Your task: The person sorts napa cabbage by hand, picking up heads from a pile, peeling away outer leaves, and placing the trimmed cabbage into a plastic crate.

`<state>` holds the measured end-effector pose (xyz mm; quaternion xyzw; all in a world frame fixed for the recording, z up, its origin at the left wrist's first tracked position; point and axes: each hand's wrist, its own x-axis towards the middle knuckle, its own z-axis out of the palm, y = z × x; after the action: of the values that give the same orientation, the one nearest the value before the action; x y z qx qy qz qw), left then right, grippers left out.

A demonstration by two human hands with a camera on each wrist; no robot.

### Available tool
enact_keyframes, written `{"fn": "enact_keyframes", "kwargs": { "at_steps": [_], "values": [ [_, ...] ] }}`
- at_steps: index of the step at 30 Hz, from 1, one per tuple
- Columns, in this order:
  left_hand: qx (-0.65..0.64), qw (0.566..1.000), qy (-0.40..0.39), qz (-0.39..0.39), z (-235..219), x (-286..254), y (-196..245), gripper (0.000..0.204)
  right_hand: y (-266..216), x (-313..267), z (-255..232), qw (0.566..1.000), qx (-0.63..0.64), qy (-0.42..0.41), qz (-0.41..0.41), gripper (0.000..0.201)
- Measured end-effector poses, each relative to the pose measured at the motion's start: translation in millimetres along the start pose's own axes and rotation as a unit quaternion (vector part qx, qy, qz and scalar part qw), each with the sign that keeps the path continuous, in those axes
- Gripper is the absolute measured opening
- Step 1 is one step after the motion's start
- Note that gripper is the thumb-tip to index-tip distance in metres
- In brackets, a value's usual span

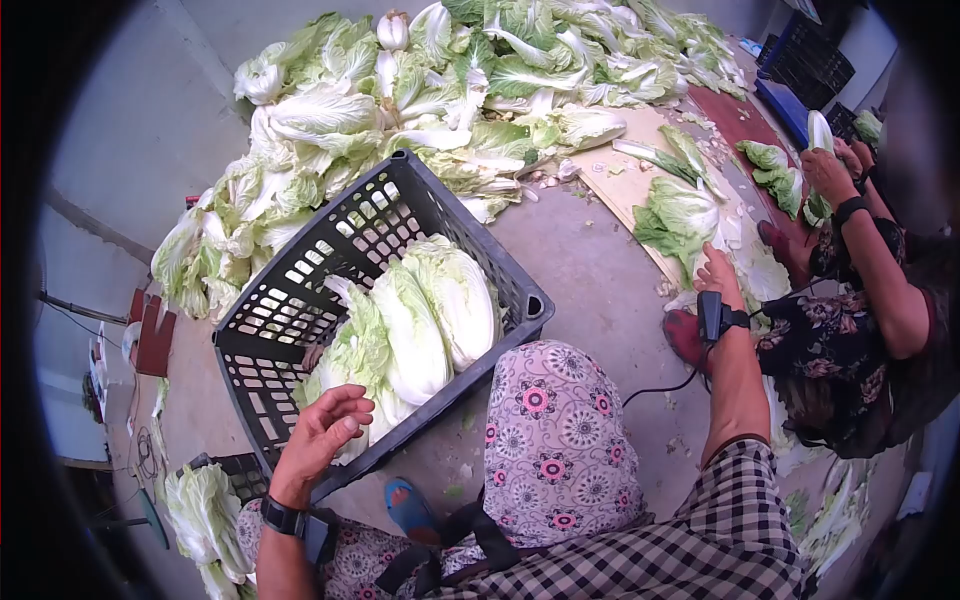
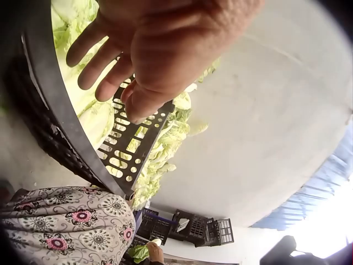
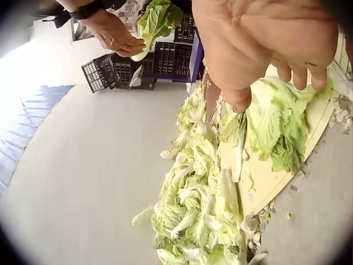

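Observation:
A black plastic crate [image 1: 400, 165] holds several pale cabbages [image 1: 415, 340] lying side by side. Over its near left edge is my left hand [image 1: 322, 428], fingers loosely bent and holding nothing; the left wrist view shows the palm [image 2: 171, 49] above the crate wall [image 2: 135, 149]. To the right, my right hand [image 1: 720, 280] reaches to a leafy cabbage [image 1: 685, 215] on a pale board [image 1: 615, 180]. In the right wrist view the fingers of this hand [image 3: 270, 44] hang relaxed over the green leaves [image 3: 281, 121]; whether they touch is unclear.
A large heap of cabbage leaves [image 1: 430, 90] lies behind the crate along the wall. At the right, another person's hands [image 1: 830, 175] hold a cabbage. More cabbages [image 1: 205, 515] sit at the lower left. A cable [image 1: 655, 390] runs across the floor by the right arm.

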<state>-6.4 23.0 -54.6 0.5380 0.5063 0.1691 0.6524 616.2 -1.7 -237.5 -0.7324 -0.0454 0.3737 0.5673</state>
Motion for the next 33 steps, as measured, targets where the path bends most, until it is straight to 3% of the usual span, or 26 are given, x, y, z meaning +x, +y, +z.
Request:
{"fn": "enact_keyframes", "kwargs": {
  "at_steps": [6,10,16,21,22,26,30,33],
  "values": [
    [0.014,0.999,-0.050,-0.015,0,1,-7,0.050,22,-30,38,0.991,0.004,-0.135,-0.014,0.049],
    [0.038,0.997,-0.062,0.009,3,-5,-2,0.050,-2,-69,70,0.981,-0.013,-0.194,-0.018,0.038],
    [0.089,0.991,-0.086,0.055,1,-10,-7,0.051,-36,-129,106,0.951,-0.066,-0.294,-0.072,0.035],
    [0.123,0.984,-0.103,0.071,1,-12,-11,0.052,-57,-166,128,0.931,-0.067,-0.331,-0.139,0.036],
    [0.148,0.980,-0.098,0.084,3,-12,-13,0.041,-62,-176,132,0.928,-0.068,-0.332,-0.155,0.035],
    [0.239,0.962,-0.086,0.103,9,-16,-9,0.038,-79,-214,152,0.906,-0.090,-0.354,-0.212,0.035],
    [0.298,0.946,-0.090,0.087,7,-16,-10,0.037,-91,-252,166,0.852,-0.170,-0.433,-0.241,0.036],
    [0.353,0.922,-0.106,0.116,1,-13,-17,0.043,-89,-268,175,0.771,-0.256,-0.502,-0.297,0.037]
  ]
}}
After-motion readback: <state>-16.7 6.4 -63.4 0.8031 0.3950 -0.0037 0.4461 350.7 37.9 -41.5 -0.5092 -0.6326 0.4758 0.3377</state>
